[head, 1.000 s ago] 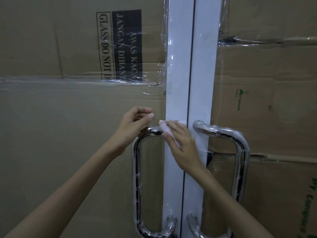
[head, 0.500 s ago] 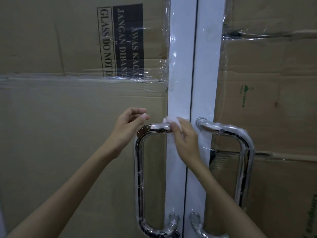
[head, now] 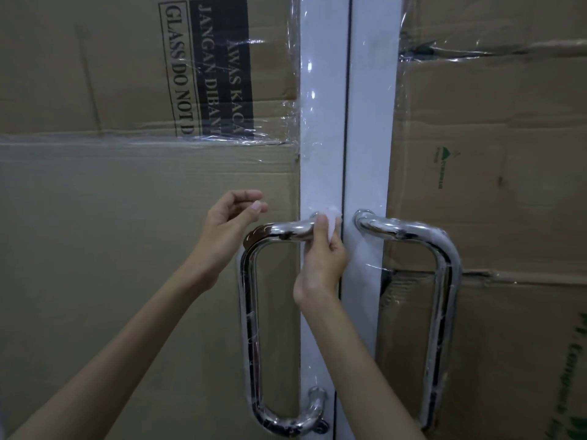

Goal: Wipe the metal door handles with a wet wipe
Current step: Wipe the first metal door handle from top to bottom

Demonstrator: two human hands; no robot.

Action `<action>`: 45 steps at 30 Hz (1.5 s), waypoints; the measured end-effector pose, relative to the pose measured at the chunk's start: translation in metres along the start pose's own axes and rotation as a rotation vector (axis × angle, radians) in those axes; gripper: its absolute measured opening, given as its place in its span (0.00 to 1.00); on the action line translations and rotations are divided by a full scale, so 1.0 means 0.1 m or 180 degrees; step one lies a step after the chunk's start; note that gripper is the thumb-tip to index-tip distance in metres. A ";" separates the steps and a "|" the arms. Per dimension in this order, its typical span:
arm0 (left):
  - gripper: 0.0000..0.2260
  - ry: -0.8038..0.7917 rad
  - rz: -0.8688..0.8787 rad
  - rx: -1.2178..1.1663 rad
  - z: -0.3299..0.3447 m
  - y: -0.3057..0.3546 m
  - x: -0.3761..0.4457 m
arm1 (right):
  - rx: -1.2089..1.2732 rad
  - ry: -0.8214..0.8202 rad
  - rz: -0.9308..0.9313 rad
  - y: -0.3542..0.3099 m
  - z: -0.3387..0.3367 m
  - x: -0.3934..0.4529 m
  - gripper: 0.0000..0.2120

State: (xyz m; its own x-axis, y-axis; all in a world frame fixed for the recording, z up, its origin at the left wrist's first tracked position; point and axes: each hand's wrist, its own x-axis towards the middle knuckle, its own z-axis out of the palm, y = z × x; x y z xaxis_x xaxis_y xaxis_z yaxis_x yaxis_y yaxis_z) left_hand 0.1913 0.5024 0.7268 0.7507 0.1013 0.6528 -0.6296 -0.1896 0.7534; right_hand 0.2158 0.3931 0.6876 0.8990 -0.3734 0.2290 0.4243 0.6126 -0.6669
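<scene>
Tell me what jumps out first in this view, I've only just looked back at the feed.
Two chrome door handles stand out at the centre seam of a white-framed double door: the left handle and the right handle. The right hand presses a white wet wipe on the left handle's top bar near the frame, while the left hand hovers empty beside it. Plastic-wrapped cardboard covers both doors.

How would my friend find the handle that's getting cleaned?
Look at the white door frame running down the middle, between the brown cardboard sheets. Two shiny U-shaped metal handles hang beside it. It is the left metal handle; only there does a hand press a white wet wipe against its top.
</scene>
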 end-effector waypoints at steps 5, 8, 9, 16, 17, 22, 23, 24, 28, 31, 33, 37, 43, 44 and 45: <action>0.09 0.0000 -0.0043 0.0002 -0.01 -0.04 -0.05 | 0.0619 -0.0015 0.0394 -0.09 -0.07 -0.20 0.08; 0.09 0.0018 -0.0042 0.0015 -0.01 -0.05 -0.05 | 0.1479 0.0099 0.1195 -0.30 -0.15 -0.12 0.16; 0.09 0.0035 -0.0041 0.0015 -0.01 -0.04 -0.05 | 0.1710 0.0044 0.1493 -0.35 -0.17 -0.05 0.19; 0.07 0.0085 -0.0033 -0.0001 0.02 0.04 -0.03 | 0.1783 -0.0640 0.2475 -0.39 -0.34 -0.07 0.19; 0.06 0.0068 -0.0042 0.0010 0.01 0.04 -0.04 | 0.1838 -0.0617 0.2485 -0.41 -0.36 0.00 0.18; 0.06 0.0009 -0.0055 0.0041 0.01 0.08 -0.05 | 0.1916 -0.0541 0.2582 -0.27 -0.22 0.10 0.15; 0.06 0.0007 -0.0060 0.0045 0.02 0.07 -0.05 | 0.1831 -0.0642 0.2583 -0.23 -0.20 0.04 0.15; 0.06 0.0005 -0.0061 0.0055 0.02 0.07 -0.05 | 0.1815 -0.0721 0.2613 -0.20 -0.22 -0.01 0.15; 0.07 -0.0035 -0.0034 0.0093 0.00 0.01 -0.08 | 0.2223 -0.0618 0.2680 -0.22 -0.34 0.13 0.16; 0.08 0.0006 -0.0026 0.0143 -0.01 -0.01 -0.07 | 0.2150 -0.0625 0.2611 -0.20 -0.21 0.14 0.16; 0.07 0.0029 -0.0041 0.0124 0.01 -0.01 -0.07 | 0.1915 -0.0749 0.2546 -0.15 -0.13 0.02 0.17; 0.07 0.0086 -0.0090 0.0066 0.03 -0.03 -0.06 | 0.2273 -0.0777 0.2548 -0.16 -0.30 -0.14 0.17; 0.08 0.0161 -0.0125 0.0041 -0.01 -0.02 -0.06 | 0.1906 -0.0640 0.1216 -0.18 -0.23 -0.05 0.18; 0.07 0.0154 -0.0115 0.0032 -0.01 -0.02 -0.05 | 0.1230 -0.0625 0.0648 -0.11 -0.18 -0.08 0.20; 0.07 0.0148 -0.0098 0.0013 -0.01 -0.02 -0.05 | 0.0422 -0.0653 -0.0007 -0.02 -0.18 -0.12 0.22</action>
State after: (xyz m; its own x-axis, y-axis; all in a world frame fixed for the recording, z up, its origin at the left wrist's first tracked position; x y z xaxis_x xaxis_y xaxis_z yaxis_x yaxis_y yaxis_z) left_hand 0.1882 0.5030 0.7221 0.7596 0.1526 0.6323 -0.6054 -0.1897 0.7730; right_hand 0.2022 0.3839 0.6738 0.8956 -0.2338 0.3784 0.4246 0.7032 -0.5703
